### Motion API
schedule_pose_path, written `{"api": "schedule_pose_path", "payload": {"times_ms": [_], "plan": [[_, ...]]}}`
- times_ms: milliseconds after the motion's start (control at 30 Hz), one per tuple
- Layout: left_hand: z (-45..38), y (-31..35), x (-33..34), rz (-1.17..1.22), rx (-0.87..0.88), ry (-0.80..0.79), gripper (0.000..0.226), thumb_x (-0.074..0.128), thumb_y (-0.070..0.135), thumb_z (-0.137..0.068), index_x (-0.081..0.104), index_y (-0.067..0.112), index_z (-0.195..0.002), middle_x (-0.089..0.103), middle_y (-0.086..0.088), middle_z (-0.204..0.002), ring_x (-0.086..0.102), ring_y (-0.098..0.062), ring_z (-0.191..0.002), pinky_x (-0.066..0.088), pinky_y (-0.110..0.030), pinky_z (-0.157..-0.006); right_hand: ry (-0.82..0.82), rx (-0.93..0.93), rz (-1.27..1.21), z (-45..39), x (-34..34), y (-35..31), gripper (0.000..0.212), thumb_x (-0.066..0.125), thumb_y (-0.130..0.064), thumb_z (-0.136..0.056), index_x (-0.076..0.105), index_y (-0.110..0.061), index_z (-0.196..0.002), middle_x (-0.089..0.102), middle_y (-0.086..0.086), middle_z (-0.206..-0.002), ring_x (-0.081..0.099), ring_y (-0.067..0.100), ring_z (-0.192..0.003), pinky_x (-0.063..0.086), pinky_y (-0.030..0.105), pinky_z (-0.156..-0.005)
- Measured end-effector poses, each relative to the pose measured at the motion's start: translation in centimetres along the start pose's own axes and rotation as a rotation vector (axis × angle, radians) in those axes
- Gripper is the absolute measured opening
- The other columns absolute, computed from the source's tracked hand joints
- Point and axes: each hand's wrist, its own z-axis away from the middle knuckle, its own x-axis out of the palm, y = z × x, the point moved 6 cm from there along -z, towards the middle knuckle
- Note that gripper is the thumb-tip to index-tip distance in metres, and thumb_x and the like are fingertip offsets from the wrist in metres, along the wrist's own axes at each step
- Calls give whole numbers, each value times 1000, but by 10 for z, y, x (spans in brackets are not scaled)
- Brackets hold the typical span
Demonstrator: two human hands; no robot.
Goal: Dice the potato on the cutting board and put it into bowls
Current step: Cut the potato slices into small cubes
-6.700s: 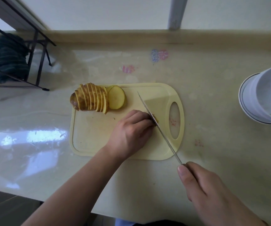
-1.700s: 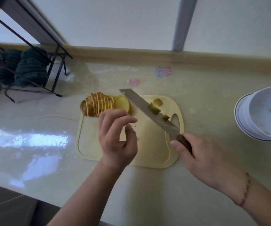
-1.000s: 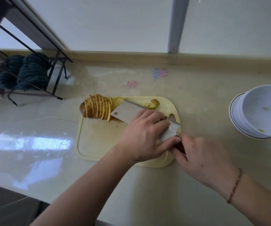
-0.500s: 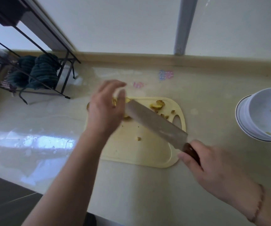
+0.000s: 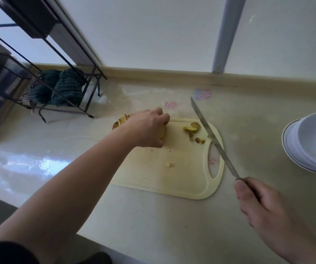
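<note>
left hand [image 5: 147, 130] reaches over far-left corner of board [image 5: 164, 176], fingers curled down on the sliced potato [image 5: 122, 120]; hand covers most of it. only a few skin-on slices show past the wrist, standing on edge, fanned, at the board's left edge. one pale cut face peeks out under the palm. exact pinch hidden, but hand is closed around the potato, not spread.

right hand [image 5: 258, 203] at lower right, off the board, fist wrapped on handle of knife [image 5: 213, 139], thumb along top. blade runs long and thin from hand up toward far wall, seen nearly edge-on, crossing over the board's handle slot [image 5: 214, 161] on the right end. cannot tell if the blade touches the board.

diced bits [image 5: 192, 130] in a small loose pile at far-right part of board, just left of blade; skin and yellow flesh mixed. one stray bit [image 5: 169, 165] lies alone mid-board, plus small crumbs.

bowls [image 5: 313, 141], white, stacked, on counter [image 5: 153, 221] at far right, well apart from board. top bowl holds a couple of small scraps, otherwise bare.

far left: black wire rack [image 5: 45, 86] w/ dark green cloth [image 5: 62, 87] in it. glare patch on counter at left. coloured stickers on counter beyond board.
</note>
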Motion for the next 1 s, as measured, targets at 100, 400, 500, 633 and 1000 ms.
{"api": "schedule_pose_path", "payload": {"times_ms": [100, 400, 500, 633, 1000], "plan": [[-5, 4, 3, -4, 28, -5, 59, 75, 43, -79, 51, 21, -128, 51, -2, -117, 56, -24, -96, 51, -35, -79, -1, -9, 50, 4, 3, -3, 85, 30, -98, -62, 47, -16, -78, 38, 0, -52, 35, 9, -46, 31, 36, -45], [-6, 5, 1, 247, 122, 181, 38, 79, 27, -72, 50, 19, -95, 45, -2, -108, 51, -25, -79, 44, -30, -67, 1, -29, 43, 9, 12, -2, 64, 38, -81, -72, 47, -18, -75, 36, -4, -53, 33, 10, -47, 30, 28, -45], [-5, 6, -1, 285, 141, 220, 33, 77, 24, -71, 48, 19, -87, 46, -1, -100, 48, -23, -76, 37, -28, -72, -4, -22, 16, 8, 13, 1, 68, 39, -82, -72, 47, -15, -76, 35, -3, -54, 33, 11, -48, 29, 29, -46], [-4, 4, -1, 302, 139, 244, 27, 74, 17, -74, 49, 17, -84, 49, 1, -90, 46, -19, -72, 39, -27, -71, 4, -10, 9, 6, 15, 3, 82, 37, -94, -65, 46, -14, -77, 35, -1, -55, 32, 12, -49, 29, 32, -49], [-2, -2, -3, 529, 46, 238, 19, 74, 9, -81, 59, 19, -86, 62, 3, -87, 61, -21, -84, 53, -29, -71, -40, -3, 9, 5, 24, 0, 68, 41, -83, -71, 45, -15, -75, 33, -4, -56, 29, 10, -48, 27, 26, -45]]}}
